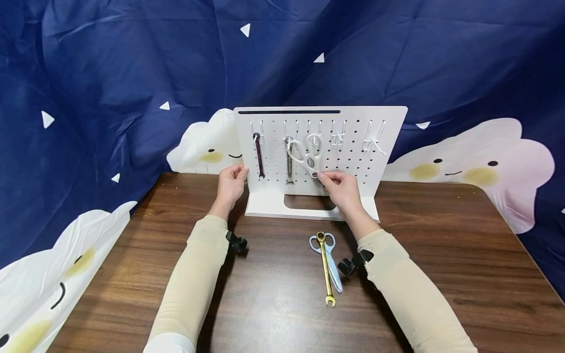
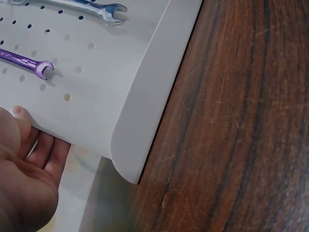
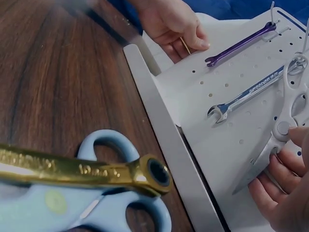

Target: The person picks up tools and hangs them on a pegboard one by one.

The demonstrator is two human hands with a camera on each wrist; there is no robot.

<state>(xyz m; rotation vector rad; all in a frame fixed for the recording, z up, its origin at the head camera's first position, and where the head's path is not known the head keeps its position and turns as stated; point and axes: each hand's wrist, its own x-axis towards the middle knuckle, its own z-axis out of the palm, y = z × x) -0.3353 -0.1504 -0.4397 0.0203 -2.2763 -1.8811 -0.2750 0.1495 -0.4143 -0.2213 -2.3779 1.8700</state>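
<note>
My left hand [image 1: 231, 186] holds the left edge of a white pegboard [image 1: 275, 169], thumb at the front face and fingers behind. My right hand [image 1: 342, 189] pinches white scissors [image 3: 283, 127] just below the pivot, handles up and blades pointing down against the board. One handle ring overlaps the top of a silver wrench [image 1: 289, 166] that hangs from a hook. Left of it a purple wrench [image 1: 259, 157] hangs on its own hook. On the table in front lie a gold ratchet wrench [image 1: 326, 269] and light blue scissors [image 1: 336, 279], the wrench across the scissors.
Several white wire hooks [image 1: 338, 138] stick out of the board's right part. Its base [image 1: 265, 203] has a wide slot and stands on the brown wooden table [image 1: 273, 304]. A dark blue cloth [image 1: 132, 63] with cloud shapes hangs behind.
</note>
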